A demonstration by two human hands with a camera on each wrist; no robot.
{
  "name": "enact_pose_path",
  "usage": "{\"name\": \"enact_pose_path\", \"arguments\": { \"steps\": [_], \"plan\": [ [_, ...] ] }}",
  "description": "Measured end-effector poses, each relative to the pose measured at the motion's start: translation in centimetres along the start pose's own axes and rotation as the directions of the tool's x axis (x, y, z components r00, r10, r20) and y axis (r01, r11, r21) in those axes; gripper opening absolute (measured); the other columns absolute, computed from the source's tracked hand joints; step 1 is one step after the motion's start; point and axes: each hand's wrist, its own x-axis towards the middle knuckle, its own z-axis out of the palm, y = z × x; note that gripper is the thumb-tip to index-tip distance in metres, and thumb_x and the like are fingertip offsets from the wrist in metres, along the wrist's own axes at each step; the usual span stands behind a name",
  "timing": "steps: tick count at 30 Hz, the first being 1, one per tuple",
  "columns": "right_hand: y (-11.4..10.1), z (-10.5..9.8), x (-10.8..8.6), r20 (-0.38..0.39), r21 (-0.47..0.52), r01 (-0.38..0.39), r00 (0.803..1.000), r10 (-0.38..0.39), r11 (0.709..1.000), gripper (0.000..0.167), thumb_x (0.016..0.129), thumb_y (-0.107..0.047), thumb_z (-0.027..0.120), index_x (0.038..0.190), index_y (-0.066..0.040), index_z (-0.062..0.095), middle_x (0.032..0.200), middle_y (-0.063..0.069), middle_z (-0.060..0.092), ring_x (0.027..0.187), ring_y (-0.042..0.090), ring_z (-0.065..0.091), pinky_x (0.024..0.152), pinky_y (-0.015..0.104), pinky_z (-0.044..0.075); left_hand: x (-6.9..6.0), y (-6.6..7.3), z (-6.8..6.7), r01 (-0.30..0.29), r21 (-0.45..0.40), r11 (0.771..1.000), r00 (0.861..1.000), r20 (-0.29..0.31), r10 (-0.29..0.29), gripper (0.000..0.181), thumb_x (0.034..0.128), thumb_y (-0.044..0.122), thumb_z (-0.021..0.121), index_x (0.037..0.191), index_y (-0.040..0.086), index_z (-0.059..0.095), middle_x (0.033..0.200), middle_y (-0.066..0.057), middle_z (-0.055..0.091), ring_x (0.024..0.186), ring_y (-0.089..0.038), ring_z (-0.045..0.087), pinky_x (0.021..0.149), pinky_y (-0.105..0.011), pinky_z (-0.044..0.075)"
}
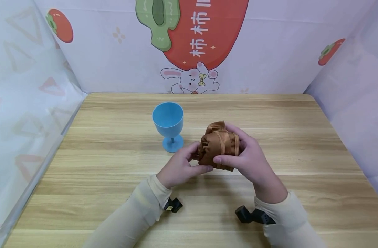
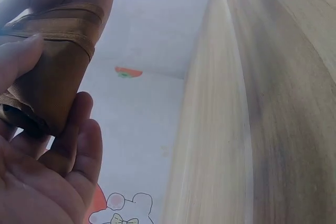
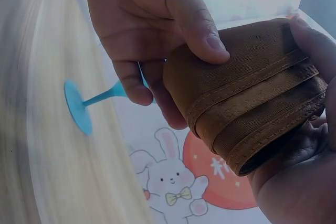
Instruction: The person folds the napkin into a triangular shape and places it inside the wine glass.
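Note:
Both hands hold a brown folded cloth bundle [image 1: 218, 148] above the table. It has stitched bands round it and a gathered, puckered end towards the left. My right hand [image 1: 252, 160] grips the right side, thumb in front and fingers behind. At the gathered end, my left hand [image 1: 181, 167] pinches the cloth between thumb and fingers. In the right wrist view, the bundle [image 3: 236, 93] shows layered hems and a dark opening at its lower edge. The left wrist view shows the left palm [image 2: 37, 182] below the cloth [image 2: 58, 77]. What lies inside the folds is hidden.
A light blue plastic goblet [image 1: 168, 120] stands upright on the wooden table [image 1: 114, 206], beyond the left hand. White printed cloth [image 1: 269, 51] hangs behind the table and at both sides. Black wrist devices [image 1: 254, 216] are strapped to the sleeves.

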Motion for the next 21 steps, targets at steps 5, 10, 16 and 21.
{"name": "enact_pose_path", "arguments": {
  "steps": [5, 10, 16, 21],
  "plan": [
    [0.3, 0.0, 0.0, 0.010, 0.031, 0.033, 0.999, -0.034, 0.999, 0.048, 0.077, 0.007, 0.081, 0.121, -0.001, 0.066, 0.100, 0.007, 0.072, 0.087, 0.021, 0.070, 0.072, 0.033, 0.059, 0.0, 0.0, -0.1, -0.009, 0.050, 0.999, 1.000, -0.005, 0.009, 0.054, 0.0855, 0.015, 0.081, 0.134, 0.014, 0.057, 0.119, 0.004, 0.067, 0.105, -0.012, 0.063, 0.093, -0.035, 0.052],
    [0.5, 0.0, 0.1, -0.009, 0.045, 0.061, 0.998, -0.061, 0.997, 0.041, 0.077, 0.008, 0.080, 0.114, -0.005, 0.069, 0.097, 0.004, 0.073, 0.084, 0.019, 0.070, 0.070, 0.033, 0.059, -0.1, 0.1, -0.1, -0.010, 0.121, 0.993, 1.000, -0.025, 0.013, 0.058, 0.0842, 0.022, 0.083, 0.136, 0.018, 0.056, 0.123, 0.008, 0.065, 0.113, -0.010, 0.060, 0.098, -0.038, 0.049],
    [0.2, -0.4, -0.1, -0.080, 0.094, 0.125, 0.990, -0.117, 0.988, 0.036, 0.076, 0.011, 0.079, 0.109, -0.003, 0.070, 0.096, 0.006, 0.074, 0.084, 0.018, 0.070, 0.071, 0.032, 0.059, -0.5, 1.7, -1.0, -0.032, 0.197, 0.980, 0.995, -0.083, 0.050, 0.073, 0.0845, 0.026, 0.083, 0.147, 0.013, 0.047, 0.140, 0.004, 0.058, 0.131, -0.011, 0.051, 0.111, -0.038, 0.040],
    [-0.2, -0.8, -0.2, -0.110, 0.191, 0.164, 0.983, -0.145, 0.968, 0.035, 0.076, 0.015, 0.076, 0.106, -0.003, 0.071, 0.095, 0.007, 0.074, 0.085, 0.017, 0.070, 0.072, 0.031, 0.059, -1.1, 3.7, -2.6, -0.144, 0.190, 0.971, 0.965, -0.190, 0.180, 0.071, 0.0857, 0.014, 0.081, 0.147, 0.007, 0.046, 0.147, -0.002, 0.053, 0.137, -0.015, 0.047, 0.113, -0.038, 0.037]
  ]
}}
